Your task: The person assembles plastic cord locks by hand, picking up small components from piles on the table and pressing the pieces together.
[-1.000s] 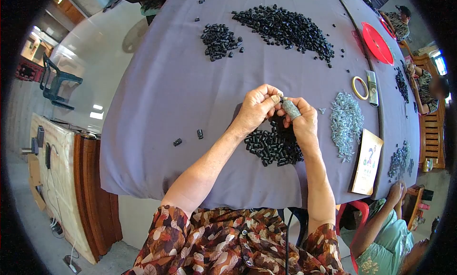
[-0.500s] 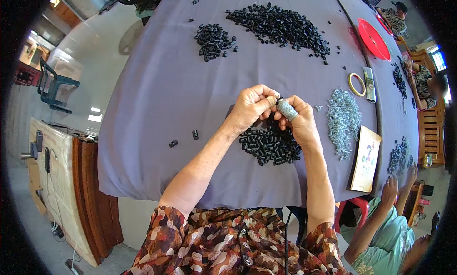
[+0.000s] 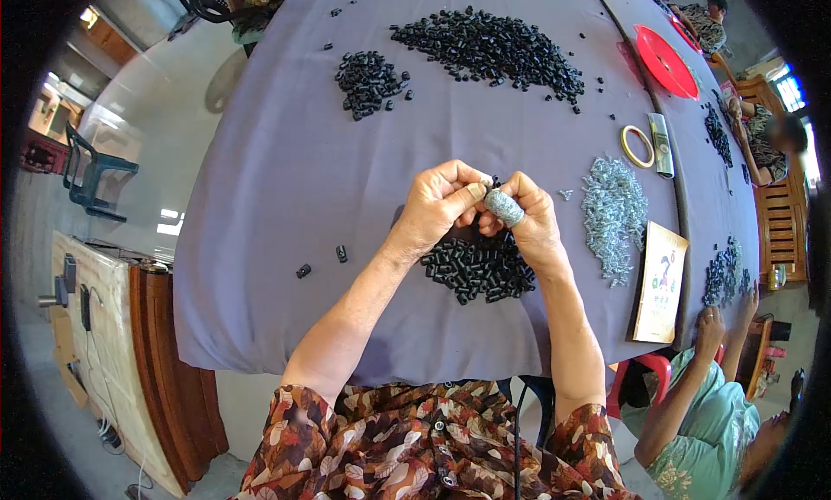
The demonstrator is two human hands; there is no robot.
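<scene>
My left hand (image 3: 441, 204) pinches a small black piece (image 3: 493, 184), mostly covered by the fingertips. Close against it is my right hand (image 3: 530, 219), its fingers closed round the other side of that piece; a grey speckled wrap (image 3: 504, 207) covers one of its fingers. Both hands are above a pile of black cylinders (image 3: 476, 270) on the grey cloth. Two loose black cylinders (image 3: 341, 254) lie left of my left forearm. To the right of my right hand is a heap of small clear pieces (image 3: 615, 214).
Farther back lie a large black pile (image 3: 493, 50) and a smaller one (image 3: 368, 83). A tape roll (image 3: 637, 147), a clear box (image 3: 661, 145), a booklet (image 3: 661, 283) and a red tray (image 3: 666, 63) are at right. A co-worker's hands (image 3: 710, 327) are at lower right.
The whole table view has shifted slightly left. My hands stay together around the small piece. The co-worker's hands at lower right have moved.
</scene>
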